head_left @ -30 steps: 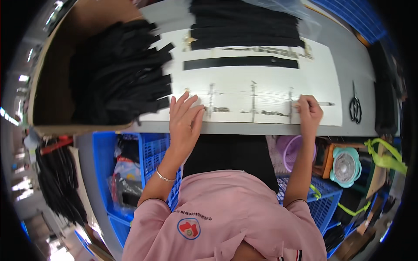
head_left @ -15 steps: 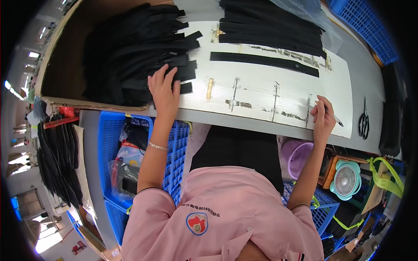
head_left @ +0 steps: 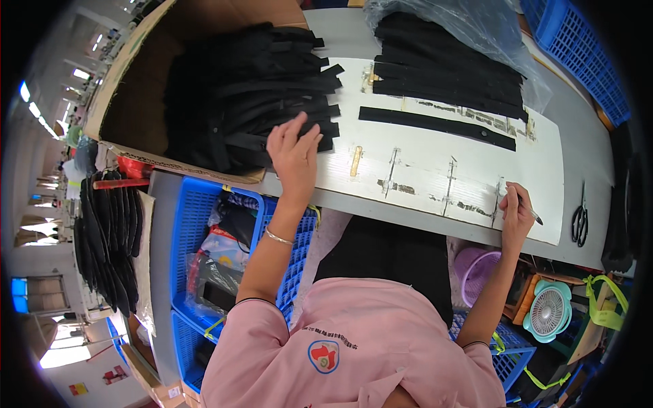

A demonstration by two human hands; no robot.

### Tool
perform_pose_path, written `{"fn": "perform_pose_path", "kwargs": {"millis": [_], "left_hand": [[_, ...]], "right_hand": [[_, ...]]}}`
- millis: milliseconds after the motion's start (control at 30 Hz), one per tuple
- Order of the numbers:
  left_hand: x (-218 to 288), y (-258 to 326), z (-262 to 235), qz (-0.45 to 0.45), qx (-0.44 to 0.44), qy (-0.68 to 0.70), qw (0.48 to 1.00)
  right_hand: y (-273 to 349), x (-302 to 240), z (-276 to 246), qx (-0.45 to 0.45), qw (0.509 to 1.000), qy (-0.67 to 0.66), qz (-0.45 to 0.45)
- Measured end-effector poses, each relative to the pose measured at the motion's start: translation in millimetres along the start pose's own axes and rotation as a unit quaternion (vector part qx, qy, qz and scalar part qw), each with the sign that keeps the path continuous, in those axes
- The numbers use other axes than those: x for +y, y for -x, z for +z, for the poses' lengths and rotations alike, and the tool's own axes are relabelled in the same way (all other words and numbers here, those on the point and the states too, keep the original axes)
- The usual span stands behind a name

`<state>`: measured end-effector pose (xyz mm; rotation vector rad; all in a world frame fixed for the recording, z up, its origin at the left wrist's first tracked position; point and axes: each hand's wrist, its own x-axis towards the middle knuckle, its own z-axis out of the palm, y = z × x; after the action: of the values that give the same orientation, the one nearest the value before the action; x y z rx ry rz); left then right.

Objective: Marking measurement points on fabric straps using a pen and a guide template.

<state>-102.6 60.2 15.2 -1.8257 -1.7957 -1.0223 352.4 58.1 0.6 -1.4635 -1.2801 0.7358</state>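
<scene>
Head view — black strips (head_left: pixel 245 95) lie beneath left fingers (head_left: pixel 294 129).

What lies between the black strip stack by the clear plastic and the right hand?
In the head view, one black strip lies between the strip stack and the right hand; the rest is white board with dark marks.

Grey table (head_left: pixel 578 146) under white board (head_left: pixel 418 153), cardboard box (head_left: pixel 146 85), scissors (head_left: pixel 582 208).

left hand (head_left: pixel 294 160): from white board (head_left: pixel 423 175) to black strips (head_left: pixel 238 95) | pen (head_left: pixel 537 217): angled downward
</scene>
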Motion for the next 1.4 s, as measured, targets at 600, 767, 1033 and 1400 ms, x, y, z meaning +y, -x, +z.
{"fn": "perform_pose_path", "kwargs": {"millis": [600,767,1033,1400], "left_hand": [[193.0,35.9,39.1,0.051,-0.228,0.359,0.904],[148.3,47.5,20.2,0.031,-0.206,0.229,0.951],[134.2,46.4,2.2,0.045,-0.281,0.172,0.943],[147.4,59.3,-4.6,0.057,-0.333,0.188,0.922]], "right_hand": [[53.1,-38.7,59.6,-0.010,0.969,0.151,-0.193],[67.4,-41.4,87.0,-0.064,0.894,0.304,-0.324],[70.3,-38.2,60.2,-0.068,0.885,0.328,-0.323],[76.9,-21.7,38.2,-0.067,0.881,0.383,-0.271]]}}
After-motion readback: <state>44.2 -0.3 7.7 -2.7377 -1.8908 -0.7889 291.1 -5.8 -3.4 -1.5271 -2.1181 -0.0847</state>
